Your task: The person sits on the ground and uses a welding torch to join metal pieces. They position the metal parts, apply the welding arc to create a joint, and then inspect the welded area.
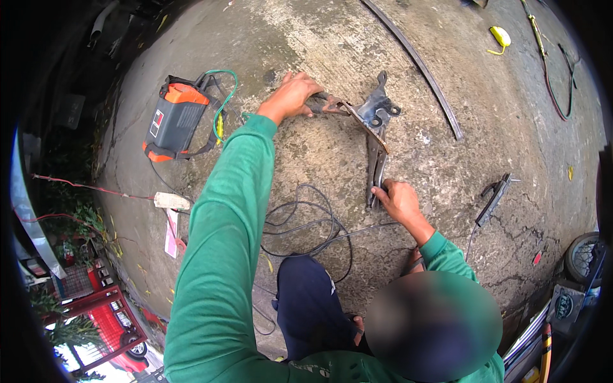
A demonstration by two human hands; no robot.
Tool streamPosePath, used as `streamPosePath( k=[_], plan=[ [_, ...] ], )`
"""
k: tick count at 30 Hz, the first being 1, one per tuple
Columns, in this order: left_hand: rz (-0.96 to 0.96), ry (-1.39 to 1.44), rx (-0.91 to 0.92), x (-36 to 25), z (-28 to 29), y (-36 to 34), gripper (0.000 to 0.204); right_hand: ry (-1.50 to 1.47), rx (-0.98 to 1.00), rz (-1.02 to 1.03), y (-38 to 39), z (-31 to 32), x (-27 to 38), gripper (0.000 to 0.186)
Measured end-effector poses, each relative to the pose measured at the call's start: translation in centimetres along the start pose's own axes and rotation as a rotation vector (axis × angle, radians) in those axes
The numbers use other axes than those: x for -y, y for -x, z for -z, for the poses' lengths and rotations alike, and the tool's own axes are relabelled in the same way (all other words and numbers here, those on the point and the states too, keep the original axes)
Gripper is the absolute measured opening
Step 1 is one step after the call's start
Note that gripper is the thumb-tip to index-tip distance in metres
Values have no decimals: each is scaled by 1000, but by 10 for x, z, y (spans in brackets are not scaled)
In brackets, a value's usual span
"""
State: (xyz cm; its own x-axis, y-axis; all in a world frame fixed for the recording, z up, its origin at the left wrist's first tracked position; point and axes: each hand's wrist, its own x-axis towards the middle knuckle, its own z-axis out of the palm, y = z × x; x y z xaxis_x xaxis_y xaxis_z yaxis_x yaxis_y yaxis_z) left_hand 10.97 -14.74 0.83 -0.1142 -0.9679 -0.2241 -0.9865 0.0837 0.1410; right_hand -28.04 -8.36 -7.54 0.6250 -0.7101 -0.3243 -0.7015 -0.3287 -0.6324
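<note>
In the upper middle of the concrete floor rests a dark metal bracket with rounded lugs, holes and a rusty edge plate. My left hand is closed around the back end of a worn, rusty clamp, whose jaws meet the bracket's left edge. From the bracket a narrow, channel-like metal leg runs toward me. My right hand is wrapped around this leg's near end. The fingers partly hide that end, so I cannot tell whether it is one piece with the bracket.
An orange and black welding machine with a green cable stands left. Black cable loops before my knee. An electrode holder lies right, a curved metal bar beyond the bracket. A white socket block is at left.
</note>
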Motion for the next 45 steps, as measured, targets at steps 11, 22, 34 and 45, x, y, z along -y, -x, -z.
streamPosePath(
  k=[11, 22, 34, 45],
  plan=[
    [-94, 57, -137, 0, -2, 5, 88, -25, 11, -25, 1, 1, 4, 47],
    [399, 435, 160, -134, -17, 76, 61, -333, 71, -60, -7, -21, -14, 49],
    [439, 362, -122, -253, -129, 116, 81, 402, -942, -251, 90, 100, -138, 55],
    [363, 175, -59, -227, -125, 128, 65, -242, -966, -477, 111, 117, -203, 67]
  ],
)
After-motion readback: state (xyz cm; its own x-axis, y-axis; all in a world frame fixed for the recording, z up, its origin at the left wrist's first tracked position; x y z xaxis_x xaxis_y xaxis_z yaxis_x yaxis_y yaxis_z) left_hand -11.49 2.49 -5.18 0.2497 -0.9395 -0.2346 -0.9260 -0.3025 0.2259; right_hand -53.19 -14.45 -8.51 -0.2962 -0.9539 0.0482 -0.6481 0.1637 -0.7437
